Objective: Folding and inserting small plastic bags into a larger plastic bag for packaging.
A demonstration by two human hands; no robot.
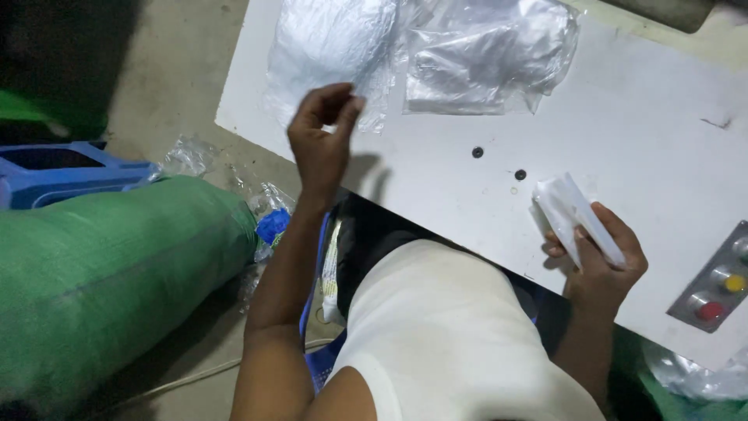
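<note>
White table [623, 156]: seen from the head camera, set slantwise above a bare floor.
Left hand [321, 144]: raised over the table's near edge, thumb and fingertips pinched on the corner of a clear plastic bag [331, 47].
Plastic bag: laid flat at the table's far side, just beside a heap of more clear bags [487, 58].
Right hand [600, 253]: closed around a folded white cloth [573, 214] at the table's near edge.
Button panel [721, 281]: fixed at the right, yellow and red buttons seen.
Green sack [101, 273]: laid on the floor at the left.
</note>
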